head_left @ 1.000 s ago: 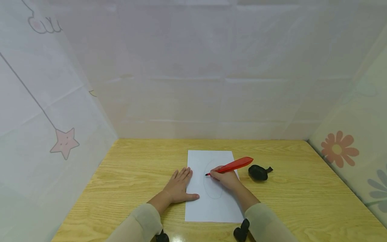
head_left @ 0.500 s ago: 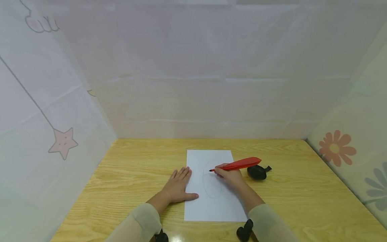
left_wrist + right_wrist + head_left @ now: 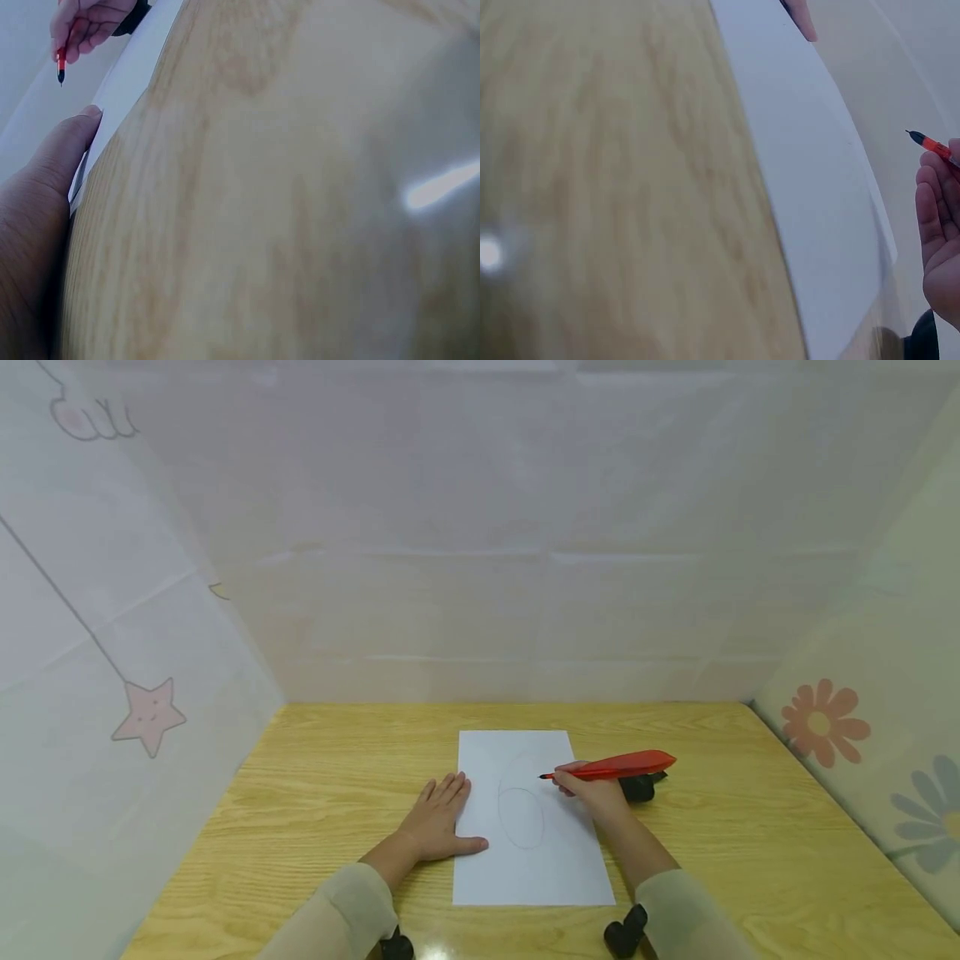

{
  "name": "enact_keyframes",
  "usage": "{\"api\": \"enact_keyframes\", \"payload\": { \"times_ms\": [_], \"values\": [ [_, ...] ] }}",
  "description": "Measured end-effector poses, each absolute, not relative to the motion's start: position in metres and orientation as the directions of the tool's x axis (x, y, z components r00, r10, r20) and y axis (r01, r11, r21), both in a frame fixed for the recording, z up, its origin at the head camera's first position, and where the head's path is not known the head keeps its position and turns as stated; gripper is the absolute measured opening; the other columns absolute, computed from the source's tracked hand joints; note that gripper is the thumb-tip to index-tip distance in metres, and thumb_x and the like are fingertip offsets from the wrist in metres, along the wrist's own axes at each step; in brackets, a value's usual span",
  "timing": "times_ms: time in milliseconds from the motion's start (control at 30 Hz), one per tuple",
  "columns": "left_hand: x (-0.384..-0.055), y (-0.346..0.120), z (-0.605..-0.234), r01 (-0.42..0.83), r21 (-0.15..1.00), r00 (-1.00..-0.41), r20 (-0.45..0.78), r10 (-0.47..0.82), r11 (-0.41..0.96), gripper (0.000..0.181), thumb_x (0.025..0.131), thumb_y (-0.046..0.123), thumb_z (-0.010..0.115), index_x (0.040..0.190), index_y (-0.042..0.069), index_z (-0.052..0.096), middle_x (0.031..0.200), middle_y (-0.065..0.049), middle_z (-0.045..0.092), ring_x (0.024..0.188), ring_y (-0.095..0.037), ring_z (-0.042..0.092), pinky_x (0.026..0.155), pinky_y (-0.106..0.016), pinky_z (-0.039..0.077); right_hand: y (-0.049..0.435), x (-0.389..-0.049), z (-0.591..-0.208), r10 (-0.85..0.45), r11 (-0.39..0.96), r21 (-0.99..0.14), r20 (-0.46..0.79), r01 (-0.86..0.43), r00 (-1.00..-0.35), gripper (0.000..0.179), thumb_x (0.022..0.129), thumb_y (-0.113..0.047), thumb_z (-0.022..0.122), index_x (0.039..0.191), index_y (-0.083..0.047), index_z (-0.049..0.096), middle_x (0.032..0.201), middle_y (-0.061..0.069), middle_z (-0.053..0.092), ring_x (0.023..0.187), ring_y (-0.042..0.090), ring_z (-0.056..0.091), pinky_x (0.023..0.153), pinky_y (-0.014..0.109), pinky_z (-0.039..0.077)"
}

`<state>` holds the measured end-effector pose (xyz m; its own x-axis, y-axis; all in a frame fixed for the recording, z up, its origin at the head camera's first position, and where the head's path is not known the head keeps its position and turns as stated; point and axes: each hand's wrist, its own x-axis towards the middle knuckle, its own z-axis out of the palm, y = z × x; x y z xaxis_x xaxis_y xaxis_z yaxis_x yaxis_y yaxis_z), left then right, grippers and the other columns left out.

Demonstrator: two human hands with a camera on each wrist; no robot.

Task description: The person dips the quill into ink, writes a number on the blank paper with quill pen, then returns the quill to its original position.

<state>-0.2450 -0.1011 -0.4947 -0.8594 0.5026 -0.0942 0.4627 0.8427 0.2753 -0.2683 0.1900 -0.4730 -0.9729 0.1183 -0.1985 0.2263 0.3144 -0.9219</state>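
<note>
A sheet of white paper [image 3: 534,885] lies on the wooden table, with a thin looped line like a tall 6 [image 3: 543,827] on it. My left hand [image 3: 437,822] rests flat over its left edge, fingers straight and thumb out on the sheet. In my right hand [image 3: 592,795] I pinch a red feather pen [image 3: 626,765] near its black tip, the feather slanting off to the right. The right wrist view has the pen's tip [image 3: 917,138] raised off the paper. In the left wrist view my left thumb [image 3: 64,154] lies along the sheet.
A small black rounded object [image 3: 639,787] with a short tab sits right of the paper, partly hidden behind my right hand and the feather. Bare table [image 3: 345,760] stretches to both sides. Pale cloth walls [image 3: 487,527] stand behind and beside it.
My right hand has carried the pen to the right and slightly up, off the left side of the drawn loop. The feather now overlaps the black object. My left hand keeps its place.
</note>
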Motion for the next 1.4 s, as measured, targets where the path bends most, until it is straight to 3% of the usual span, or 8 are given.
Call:
{"api": "enact_keyframes", "payload": {
  "times_ms": [133,533,667,933,1000,1133,1233,1400],
  "values": [
    [-0.246,-0.101,-0.495,0.462,0.273,-0.859,-0.098,0.502,0.844,0.106,0.084,0.075,0.052,0.157,0.006,0.018,0.166,-0.010,0.014,0.154,-0.026,0.011,0.124,-0.050,0.009,0.199,-0.265,-0.468,0.135,0.329,-0.918,-0.187,0.222,-0.973,0.032,0.091,-0.030,0.069,0.113,-0.007,0.070,0.090,-0.001,0.073,0.084,0.013,0.064,0.076,0.024,0.049],
    [-0.248,-0.102,-0.499,0.469,0.289,-0.855,-0.090,0.511,0.835,0.108,0.083,0.076,0.051,0.157,0.006,0.016,0.166,-0.011,0.012,0.154,-0.027,0.008,0.124,-0.052,0.006,0.236,-0.250,-0.458,0.114,0.274,-0.956,-0.078,0.107,-0.990,0.047,0.092,-0.030,0.070,0.124,0.003,0.061,0.085,-0.015,0.069,0.083,0.010,0.064,0.076,0.021,0.055],
    [-0.247,-0.102,-0.496,0.468,0.293,-0.855,-0.090,0.511,0.834,0.107,0.084,0.074,0.053,0.157,0.005,0.018,0.165,-0.012,0.013,0.154,-0.028,0.010,0.124,-0.052,0.008,0.245,-0.247,-0.456,0.131,0.326,-0.941,-0.054,0.094,-0.990,0.049,0.092,-0.033,0.069,0.126,0.001,0.061,0.092,-0.006,0.072,0.084,0.010,0.064,0.077,0.022,0.053],
    [-0.244,-0.103,-0.496,0.457,0.310,-0.861,-0.081,0.502,0.834,0.106,0.084,0.073,0.054,0.157,0.005,0.019,0.165,-0.011,0.014,0.154,-0.027,0.010,0.124,-0.052,0.008,0.260,-0.241,-0.458,0.092,0.450,-0.893,0.039,0.006,-0.995,0.046,0.100,-0.039,0.054,0.131,-0.005,0.059,0.130,0.017,0.062,0.097,-0.010,0.054,0.084,0.009,0.044],
    [-0.245,-0.103,-0.497,0.454,0.307,-0.862,-0.085,0.500,0.836,0.106,0.084,0.074,0.053,0.157,0.006,0.018,0.165,-0.010,0.013,0.154,-0.026,0.010,0.124,-0.051,0.008,0.263,-0.240,-0.459,0.081,0.474,-0.880,0.084,-0.035,-0.993,0.042,0.101,-0.036,0.053,0.128,-0.004,0.060,0.126,0.015,0.064,0.097,-0.011,0.052,0.083,0.009,0.045],
    [-0.246,-0.102,-0.496,0.459,0.299,-0.860,-0.087,0.503,0.837,0.105,0.084,0.073,0.053,0.157,0.005,0.019,0.165,-0.011,0.014,0.154,-0.026,0.011,0.124,-0.051,0.009,0.269,-0.238,-0.461,0.100,0.457,-0.885,0.149,-0.088,-0.984,0.036,0.100,-0.029,0.057,0.122,-0.001,0.062,0.114,-0.003,0.069,0.093,-0.013,0.053,0.079,0.010,0.047],
    [-0.246,-0.102,-0.497,0.462,0.295,-0.859,-0.086,0.505,0.836,0.105,0.084,0.074,0.053,0.157,0.005,0.019,0.165,-0.011,0.014,0.154,-0.026,0.011,0.124,-0.051,0.009,0.271,-0.234,-0.461,0.127,0.472,-0.874,0.193,-0.112,-0.973,0.032,0.098,-0.028,0.061,0.120,-0.006,0.065,0.117,-0.008,0.068,0.094,-0.015,0.053,0.077,0.009,0.048],
    [-0.246,-0.102,-0.498,0.460,0.300,-0.859,-0.089,0.504,0.836,0.106,0.084,0.074,0.053,0.157,0.005,0.018,0.165,-0.011,0.014,0.154,-0.027,0.010,0.124,-0.051,0.009,0.271,-0.228,-0.462,0.122,0.550,-0.813,0.306,-0.192,-0.944,0.031,0.097,-0.024,0.062,0.122,-0.006,0.066,0.126,0.015,0.066,0.097,-0.021,0.050,0.080,0.002,0.043]
  ]
}}
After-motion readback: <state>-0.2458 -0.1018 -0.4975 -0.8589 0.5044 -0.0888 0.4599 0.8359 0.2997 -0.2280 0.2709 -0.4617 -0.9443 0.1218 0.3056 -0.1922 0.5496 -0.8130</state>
